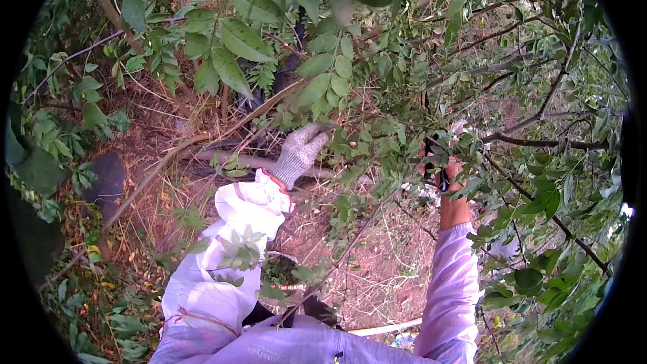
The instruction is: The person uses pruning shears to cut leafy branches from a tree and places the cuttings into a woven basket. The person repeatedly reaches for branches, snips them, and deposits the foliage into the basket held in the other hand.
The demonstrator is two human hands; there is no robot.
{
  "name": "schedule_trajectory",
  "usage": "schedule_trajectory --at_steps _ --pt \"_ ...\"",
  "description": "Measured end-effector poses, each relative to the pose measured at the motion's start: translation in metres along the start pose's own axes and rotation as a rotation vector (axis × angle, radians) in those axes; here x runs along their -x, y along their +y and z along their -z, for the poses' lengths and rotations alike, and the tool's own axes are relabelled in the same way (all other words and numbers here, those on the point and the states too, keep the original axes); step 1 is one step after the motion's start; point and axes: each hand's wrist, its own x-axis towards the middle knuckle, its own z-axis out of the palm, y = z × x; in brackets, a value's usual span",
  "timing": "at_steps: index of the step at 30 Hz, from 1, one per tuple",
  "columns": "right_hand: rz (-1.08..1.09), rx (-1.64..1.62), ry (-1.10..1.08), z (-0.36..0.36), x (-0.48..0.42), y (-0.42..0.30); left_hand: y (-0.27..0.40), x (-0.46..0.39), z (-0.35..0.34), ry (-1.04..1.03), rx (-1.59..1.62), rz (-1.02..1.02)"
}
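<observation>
My left hand (303, 149) wears a grey knit glove, with a white sleeve cover (227, 242) over the forearm. It reaches in among small green leaves (369, 146); its fingertips are partly hidden, so I cannot see whether they hold a stem. My bare right hand (455, 174) is closed around a black-handled tool (430, 159) at the right, amid leafy twigs. Leaves cover most of the tool, and its exact kind cannot be made out. A thin twig (361, 230) slants up between my two forearms.
Leafy branches (548, 144) crowd the right side. A long bare stem (151, 177) crosses diagonally at the left. Large leaves (247, 40) hang close to the camera. A fallen branch (252, 159) lies on dry, littered ground (384, 263). A pale pole (386, 327) lies near my body.
</observation>
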Motion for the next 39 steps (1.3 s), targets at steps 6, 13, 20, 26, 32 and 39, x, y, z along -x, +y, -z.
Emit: schedule_trajectory --at_steps 6,13,20,26,32,39 --pt "-0.019 -0.045 -0.044 -0.024 -0.001 0.011 -0.11 -0.068 -0.018 -0.255 0.25 0.194" --pt "0.003 -0.029 0.013 -0.006 0.026 0.004 -0.069 -0.116 -0.076 -0.687 1.117 -0.16" --pt "0.009 -0.007 0.064 0.01 0.054 0.002 0.008 -0.114 -0.085 -0.468 0.611 -0.146" --pt "0.002 -0.017 0.027 -0.003 0.049 0.004 0.011 -0.149 -0.087 -0.394 0.191 -0.083" --pt "0.01 0.03 0.101 0.018 0.078 -0.006 0.041 -0.15 -0.119 -0.496 0.098 -0.013" --pt "-0.003 -0.04 -0.033 -0.033 0.035 0.02 -0.112 -0.208 -0.09 -0.105 0.066 -0.666"
